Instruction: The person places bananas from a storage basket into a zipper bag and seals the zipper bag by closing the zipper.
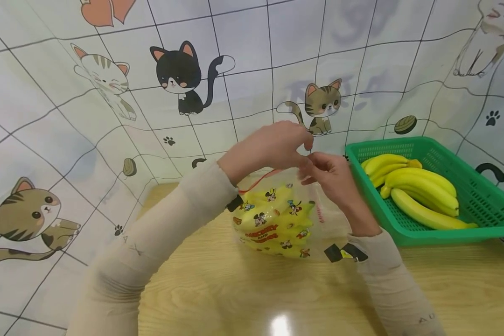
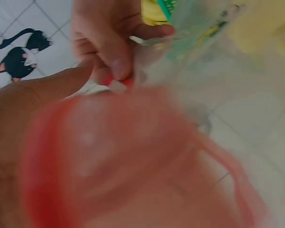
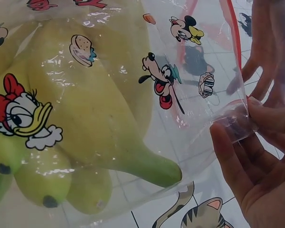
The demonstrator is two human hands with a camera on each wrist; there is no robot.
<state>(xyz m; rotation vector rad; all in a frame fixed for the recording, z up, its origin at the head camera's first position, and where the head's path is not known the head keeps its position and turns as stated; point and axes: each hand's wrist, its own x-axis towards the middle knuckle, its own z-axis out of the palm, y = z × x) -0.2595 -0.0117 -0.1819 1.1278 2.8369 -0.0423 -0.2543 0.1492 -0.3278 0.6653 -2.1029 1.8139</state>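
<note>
A clear zip bag [image 1: 273, 219] with cartoon prints and a red-edged top stands on the table. It holds yellow bananas [image 3: 85, 109], some with green tips, which press against its wall. Both hands meet at the upper right corner of the bag. My right hand [image 1: 332, 177] pinches that corner between thumb and fingers, beside a small red piece [image 2: 116, 83] of the closure. Reaching over the bag's top, my left hand [image 1: 277, 144] has its thumb and fingers at the red edge, touching the right hand's fingertips. Red edging blurs across the left wrist view.
To the right stands a green plastic basket [image 1: 407, 240] with several more bananas [image 1: 420, 186] in it. Behind the table [image 1: 218, 284] hangs a white gridded sheet [image 1: 252, 88] printed with cats, which also covers the left side.
</note>
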